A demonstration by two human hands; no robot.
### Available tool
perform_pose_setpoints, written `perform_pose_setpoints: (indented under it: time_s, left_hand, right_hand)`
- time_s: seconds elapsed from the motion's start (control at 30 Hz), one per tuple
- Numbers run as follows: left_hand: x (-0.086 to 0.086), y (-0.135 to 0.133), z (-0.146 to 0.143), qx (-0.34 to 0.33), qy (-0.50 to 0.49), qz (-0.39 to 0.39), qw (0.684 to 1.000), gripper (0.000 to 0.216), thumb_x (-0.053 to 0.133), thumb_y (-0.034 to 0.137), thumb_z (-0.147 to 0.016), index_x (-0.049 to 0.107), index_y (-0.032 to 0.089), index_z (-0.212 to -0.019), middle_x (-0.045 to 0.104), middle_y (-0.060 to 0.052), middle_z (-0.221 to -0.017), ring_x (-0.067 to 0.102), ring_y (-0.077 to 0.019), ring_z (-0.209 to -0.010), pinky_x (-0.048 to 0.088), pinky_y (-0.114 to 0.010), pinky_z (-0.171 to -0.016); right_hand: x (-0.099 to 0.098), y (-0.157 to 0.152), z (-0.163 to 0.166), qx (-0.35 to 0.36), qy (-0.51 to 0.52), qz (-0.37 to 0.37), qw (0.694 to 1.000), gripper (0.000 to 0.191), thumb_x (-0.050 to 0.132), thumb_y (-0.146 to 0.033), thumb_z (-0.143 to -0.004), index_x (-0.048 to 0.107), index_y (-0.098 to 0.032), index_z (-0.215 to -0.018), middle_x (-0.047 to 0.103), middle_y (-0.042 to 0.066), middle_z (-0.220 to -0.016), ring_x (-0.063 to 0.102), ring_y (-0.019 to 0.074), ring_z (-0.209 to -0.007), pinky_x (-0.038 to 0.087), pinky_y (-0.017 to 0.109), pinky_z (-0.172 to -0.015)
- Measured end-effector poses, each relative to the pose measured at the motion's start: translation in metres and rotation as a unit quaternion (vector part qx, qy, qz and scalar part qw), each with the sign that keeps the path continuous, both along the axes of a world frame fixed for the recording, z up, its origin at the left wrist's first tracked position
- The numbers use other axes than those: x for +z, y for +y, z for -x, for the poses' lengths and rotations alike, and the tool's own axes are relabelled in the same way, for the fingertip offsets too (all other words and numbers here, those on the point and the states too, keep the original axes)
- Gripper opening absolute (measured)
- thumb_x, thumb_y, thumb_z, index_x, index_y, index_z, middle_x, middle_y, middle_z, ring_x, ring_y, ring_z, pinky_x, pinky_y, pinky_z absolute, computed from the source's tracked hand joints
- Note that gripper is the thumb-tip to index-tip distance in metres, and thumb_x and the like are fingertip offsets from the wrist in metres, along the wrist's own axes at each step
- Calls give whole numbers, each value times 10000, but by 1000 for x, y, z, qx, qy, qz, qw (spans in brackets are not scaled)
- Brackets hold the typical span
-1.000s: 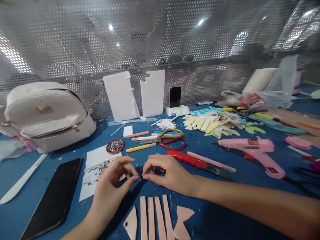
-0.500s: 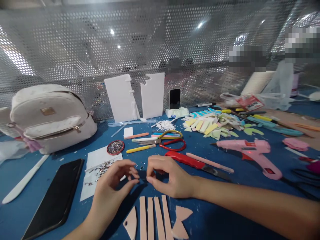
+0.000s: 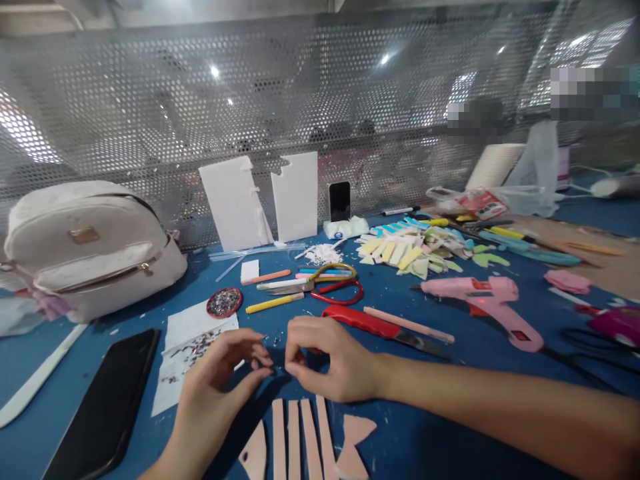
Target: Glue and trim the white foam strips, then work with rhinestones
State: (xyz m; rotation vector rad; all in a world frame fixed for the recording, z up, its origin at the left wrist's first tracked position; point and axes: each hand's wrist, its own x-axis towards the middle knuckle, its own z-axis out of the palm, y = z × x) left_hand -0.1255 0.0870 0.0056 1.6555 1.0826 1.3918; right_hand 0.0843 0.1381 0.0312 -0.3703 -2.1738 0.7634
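My left hand (image 3: 223, 387) is loosely curled beside the sequin-strewn white paper (image 3: 167, 387), its fingers slightly apart and nothing visible in it. Facing it, my right hand (image 3: 335, 360) has thumb and forefinger pinched together; anything between them is too small to make out. Just below the hands lie several pale pink foam strips (image 3: 293, 437), with a pink fin-like piece (image 3: 255, 453) on their left and a pink bow-shaped piece (image 3: 354, 443) on their right. A round red-rimmed dish (image 3: 224, 303) of shiny sequins stands at the paper's top edge. Tiny sequins dot the table between the hands.
Beyond the hands lie scissors (image 3: 315, 283), markers (image 3: 275, 303) and a red-handled cutter (image 3: 360, 321). A pink glue gun (image 3: 480, 293) rests right. Left are a black phone (image 3: 107, 400) and white backpack (image 3: 95, 247). Foam scraps (image 3: 415, 247) lie before a perforated metal screen (image 3: 280, 120).
The whole scene has shifted slightly left and down in the view. Both hands keep nearly the same pose and place relative to the foam strips.
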Motion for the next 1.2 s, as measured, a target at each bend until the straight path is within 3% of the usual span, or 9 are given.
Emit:
perform_pose_setpoints:
  time_s: [0.5,1.2]
  left_hand:
    - [12,-9,-11,34,-28,56,997,269,720,173,-790,623,232,-1033,681,11,-856,658,-144,-799,540,-255,-760]
    - [11,-10,-11,32,-16,33,999,270,685,152,-820,619,237,-1068,698,4,-863,678,-157,-803,548,-280,-753]
  right_hand:
    - [1,1,1,2,2,3,1000,107,553,-133,-817,528,-190,-731,520,-18,-691,492,124,-662,393,248,-622]
    - [-1,1,0,7,-9,-1,1000,98,555,-126,-818,529,-190,-749,527,-14,-699,497,122,-658,399,233,-606]
